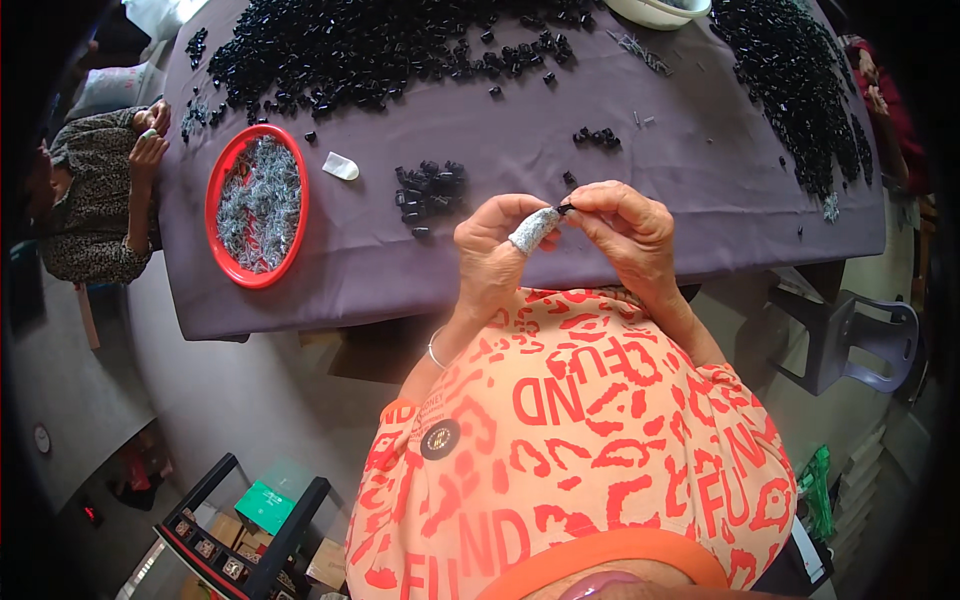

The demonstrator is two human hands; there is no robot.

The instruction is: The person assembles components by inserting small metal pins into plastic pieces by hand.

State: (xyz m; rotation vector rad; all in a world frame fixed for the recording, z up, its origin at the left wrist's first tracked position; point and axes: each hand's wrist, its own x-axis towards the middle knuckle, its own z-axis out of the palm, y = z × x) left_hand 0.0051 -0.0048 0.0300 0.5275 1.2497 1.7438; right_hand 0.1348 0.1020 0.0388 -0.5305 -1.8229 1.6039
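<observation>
My left hand (498, 238) and my right hand (628, 228) meet over the near edge of the table. Between their fingertips they pinch a small black plastic part (565, 208); its exact kind is too small to make out. A pale finger cot (533, 231) covers one finger of my left hand. Just left of that hand sits a cluster of black parts (430, 192). Beyond my right hand lie a single black part (570, 179) and a short row of them (597, 138).
Large heaps of black parts (330, 50) spread over the cloth-covered table (380, 270). A red basket (213, 205) holds thin grey pieces, with a white finger cot (341, 166) beside it. A white basin (660, 12) stands at the back. Other people (100, 195) sit left and right.
</observation>
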